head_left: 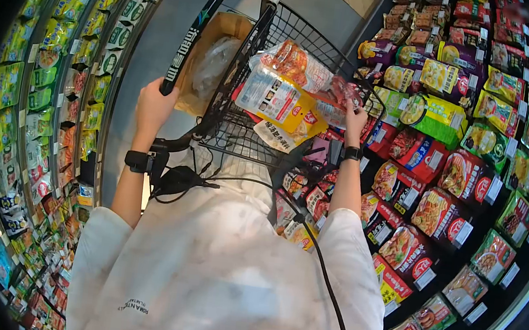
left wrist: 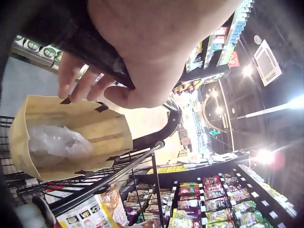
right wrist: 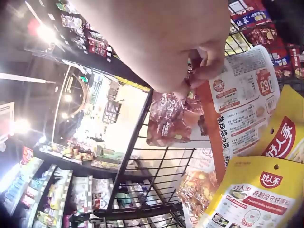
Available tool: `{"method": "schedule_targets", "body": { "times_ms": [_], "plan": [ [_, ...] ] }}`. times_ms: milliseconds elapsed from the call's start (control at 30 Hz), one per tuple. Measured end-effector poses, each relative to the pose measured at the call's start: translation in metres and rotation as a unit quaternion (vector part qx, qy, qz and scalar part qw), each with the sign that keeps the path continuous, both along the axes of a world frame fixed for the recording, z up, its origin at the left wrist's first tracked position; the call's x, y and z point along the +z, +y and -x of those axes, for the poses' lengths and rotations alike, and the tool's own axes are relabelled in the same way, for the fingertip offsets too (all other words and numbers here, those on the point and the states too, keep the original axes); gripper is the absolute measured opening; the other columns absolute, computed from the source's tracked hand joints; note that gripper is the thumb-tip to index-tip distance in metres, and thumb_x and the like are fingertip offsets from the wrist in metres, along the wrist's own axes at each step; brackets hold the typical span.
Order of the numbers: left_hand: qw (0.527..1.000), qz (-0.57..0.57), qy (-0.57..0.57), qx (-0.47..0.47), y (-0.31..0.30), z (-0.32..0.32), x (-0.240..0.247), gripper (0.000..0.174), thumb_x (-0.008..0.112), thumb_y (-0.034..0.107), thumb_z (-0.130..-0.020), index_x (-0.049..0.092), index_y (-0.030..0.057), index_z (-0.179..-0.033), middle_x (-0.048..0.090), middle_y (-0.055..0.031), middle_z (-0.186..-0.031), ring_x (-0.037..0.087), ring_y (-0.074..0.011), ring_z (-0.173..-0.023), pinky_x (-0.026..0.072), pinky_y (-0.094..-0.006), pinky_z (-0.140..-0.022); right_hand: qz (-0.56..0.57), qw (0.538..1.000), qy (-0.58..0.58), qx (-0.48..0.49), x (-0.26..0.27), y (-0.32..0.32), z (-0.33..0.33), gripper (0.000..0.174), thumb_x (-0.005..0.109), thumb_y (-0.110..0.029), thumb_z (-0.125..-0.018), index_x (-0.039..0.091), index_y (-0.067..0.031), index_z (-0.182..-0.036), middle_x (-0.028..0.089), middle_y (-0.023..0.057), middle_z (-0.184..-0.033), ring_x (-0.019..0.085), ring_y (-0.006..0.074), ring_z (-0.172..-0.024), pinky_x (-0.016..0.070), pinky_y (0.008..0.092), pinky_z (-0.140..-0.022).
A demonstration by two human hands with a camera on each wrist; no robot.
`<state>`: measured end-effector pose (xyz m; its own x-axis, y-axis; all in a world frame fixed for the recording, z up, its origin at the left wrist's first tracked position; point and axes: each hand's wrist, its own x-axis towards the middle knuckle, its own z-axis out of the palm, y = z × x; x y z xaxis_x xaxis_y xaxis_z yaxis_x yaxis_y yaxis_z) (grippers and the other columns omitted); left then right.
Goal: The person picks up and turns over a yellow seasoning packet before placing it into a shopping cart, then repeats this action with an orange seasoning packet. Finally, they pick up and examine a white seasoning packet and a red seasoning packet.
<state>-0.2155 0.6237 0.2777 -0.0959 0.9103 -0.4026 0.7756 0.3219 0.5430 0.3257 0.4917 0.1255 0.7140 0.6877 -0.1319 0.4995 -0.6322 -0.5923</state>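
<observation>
My left hand [head_left: 155,107] grips the black cart handle [head_left: 191,39], its fingers curled round the bar in the left wrist view. Over the far right side of the wire basket [head_left: 255,146], my right hand [head_left: 355,122] pinches a dark red food packet [right wrist: 168,118] by its edge. Beside that packet lies a white-and-orange packet [right wrist: 244,95] with printed text. Yellow-and-white pouches [head_left: 278,101] rest in the basket, partly covering one another. Another packet with a picture of food [head_left: 289,60] lies behind them.
A brown paper bag [head_left: 189,81] with a clear plastic bag [left wrist: 61,141] inside stands in the cart by the handle. Shelves of packaged food [head_left: 440,165] run close along the right, and racks of green and yellow packets [head_left: 56,43] line the left. Black cables cross the person's front.
</observation>
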Motion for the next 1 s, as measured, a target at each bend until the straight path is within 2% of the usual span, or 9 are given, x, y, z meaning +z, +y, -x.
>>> {"method": "schedule_targets", "body": {
  "times_ms": [100, 267, 367, 500, 633, 767, 800, 900, 1000],
  "plan": [
    [1.0, 0.003, -0.006, -0.005, 0.0, 0.001, 0.0, 0.029, 0.065, 0.03, -0.083, 0.069, 0.005, -0.098, 0.068, -0.0204, -0.08, 0.064, -0.0443, -0.083, 0.0507, -0.0473, -0.071, -0.074, 0.995, 0.05, -0.049, 0.039, -0.017, 0.018, 0.039, 0.071, -0.034, -0.092, 0.073, 0.0051, -0.095, 0.073, 0.0085, -0.085, 0.063, 0.0141, -0.078, 0.0497, 0.0337, -0.074],
    [1.0, -0.014, -0.012, -0.008, 0.002, 0.0, 0.0, 0.029, 0.064, 0.031, -0.083, 0.068, 0.0048, -0.095, 0.067, -0.0216, -0.081, 0.064, -0.0451, -0.085, 0.0501, -0.0477, -0.072, -0.215, 0.941, 0.223, -0.136, 0.111, -0.035, 0.058, 0.026, 0.071, -0.026, -0.095, 0.064, -0.0022, -0.088, 0.063, -0.0002, -0.079, 0.054, 0.0064, -0.065, 0.0445, 0.0216, -0.057],
    [1.0, -0.013, -0.017, -0.019, 0.003, 0.001, -0.002, 0.029, 0.062, 0.032, -0.083, 0.068, 0.0043, -0.093, 0.068, -0.0216, -0.081, 0.064, -0.0453, -0.085, 0.0503, -0.048, -0.072, -0.256, 0.809, 0.463, -0.256, 0.137, -0.042, 0.071, 0.021, 0.071, -0.023, -0.095, 0.062, -0.0049, -0.093, 0.061, 0.0008, -0.08, 0.056, 0.0075, -0.064, 0.0479, 0.0178, -0.056],
    [1.0, -0.001, -0.017, -0.023, 0.005, -0.001, 0.001, 0.03, 0.062, 0.032, -0.083, 0.067, 0.0039, -0.091, 0.068, -0.0212, -0.08, 0.064, -0.0454, -0.085, 0.0504, -0.0486, -0.072, -0.271, 0.67, 0.616, -0.313, 0.044, -0.057, 0.054, 0.017, 0.062, -0.015, -0.1, 0.059, -0.0006, -0.107, 0.063, 0.0115, -0.097, 0.062, 0.0189, -0.08, 0.0589, 0.0257, -0.071],
    [0.999, -0.024, -0.004, -0.026, 0.005, -0.004, 0.006, 0.031, 0.062, 0.033, -0.082, 0.068, 0.0042, -0.089, 0.068, -0.0207, -0.08, 0.065, -0.0452, -0.084, 0.0509, -0.0485, -0.073, -0.151, 0.705, 0.605, -0.337, -0.022, -0.058, 0.081, 0.03, 0.057, -0.009, -0.098, 0.054, 0.0092, -0.121, 0.061, 0.0211, -0.115, 0.063, 0.0316, -0.111, 0.0604, 0.0349, -0.089],
    [0.999, -0.035, 0.011, -0.028, 0.007, -0.002, -0.001, 0.032, 0.062, 0.035, -0.082, 0.07, 0.0054, -0.09, 0.069, -0.0208, -0.081, 0.065, -0.0448, -0.085, 0.0516, -0.0481, -0.074, -0.102, 0.878, 0.438, -0.166, -0.051, -0.048, 0.121, 0.033, 0.064, -0.01, -0.094, 0.055, 0.0061, -0.121, 0.065, 0.0158, -0.108, 0.068, 0.0236, -0.094, 0.0604, 0.0308, -0.079],
    [1.0, -0.002, 0.005, -0.027, 0.009, -0.003, 0.0, 0.033, 0.063, 0.036, -0.081, 0.072, 0.0066, -0.094, 0.07, -0.0211, -0.083, 0.065, -0.0446, -0.087, 0.052, -0.0479, -0.075, -0.067, 0.931, 0.359, -0.018, -0.065, -0.044, 0.127, 0.033, 0.066, -0.011, -0.093, 0.056, 0.0053, -0.12, 0.067, 0.0131, -0.103, 0.069, 0.0192, -0.086, 0.0575, 0.0275, -0.072],
    [0.999, -0.025, 0.013, -0.019, 0.007, -0.004, 0.0, 0.034, 0.063, 0.036, -0.082, 0.073, 0.007, -0.095, 0.07, -0.0208, -0.084, 0.066, -0.0443, -0.088, 0.0522, -0.0474, -0.076, -0.075, 0.972, 0.212, 0.064, -0.122, -0.034, 0.118, 0.036, 0.068, -0.014, -0.09, 0.057, 0.0053, -0.118, 0.068, 0.0127, -0.099, 0.068, 0.018, -0.085, 0.0543, 0.0299, -0.077],
    [0.999, -0.028, 0.026, -0.01, 0.008, -0.004, -0.004, 0.033, 0.064, 0.036, -0.082, 0.073, 0.0073, -0.095, 0.07, -0.0204, -0.084, 0.066, -0.0442, -0.088, 0.0524, -0.0469, -0.077, -0.037, 0.981, 0.189, 0.008, -0.061, -0.007, 0.136, 0.047, 0.072, -0.017, -0.085, 0.055, 0.0063, -0.122, 0.067, 0.0167, -0.107, 0.067, 0.0272, -0.099, 0.0518, 0.038, -0.089]
  ]
}}
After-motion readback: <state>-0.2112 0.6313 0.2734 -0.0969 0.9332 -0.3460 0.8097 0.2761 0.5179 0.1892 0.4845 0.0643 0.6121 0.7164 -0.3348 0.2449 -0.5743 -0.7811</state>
